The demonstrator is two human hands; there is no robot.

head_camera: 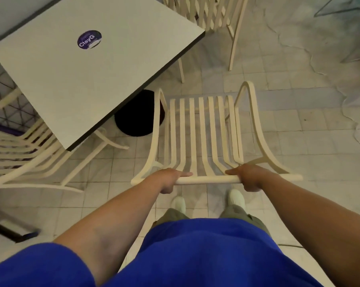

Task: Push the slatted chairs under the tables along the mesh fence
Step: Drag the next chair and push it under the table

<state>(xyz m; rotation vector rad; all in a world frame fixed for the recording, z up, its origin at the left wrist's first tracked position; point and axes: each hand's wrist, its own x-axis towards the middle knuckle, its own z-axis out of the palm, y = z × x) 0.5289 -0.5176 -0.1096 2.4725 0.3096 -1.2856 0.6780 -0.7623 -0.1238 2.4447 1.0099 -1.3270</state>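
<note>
Standing behind a cream slatted chair (204,129), just off the near right edge of the table (81,79). Gripping its top rail (206,180) with both hands: left hand (168,179) curled round the rail's left part, forefinger laid along it; right hand (249,177) curled round the right part, a finger likewise pointing inward. Held apart, with a bare stretch of rail between.

Not yet under the table: seat turned away from the body, left armrest beside the table's dark edge and crossing in front of the black round base (137,117) below the top.

On the table's white top, a round purple sticker (89,39) reading "ClayG". At the table's left side, a second slatted chair (26,154), partly tucked beneath the top, with one curved leg reaching out past the near corner toward the held chair. Beyond the table's far right corner, a third slatted chair (212,13), back slats and two legs showing. Behind the table's left side, the mesh fence (1,88). Right of the table, pale tiled floor (289,121) with a darker irregular patch spreading across it. Nearer than the table, two white shoes (179,204) just behind the rail.
</note>
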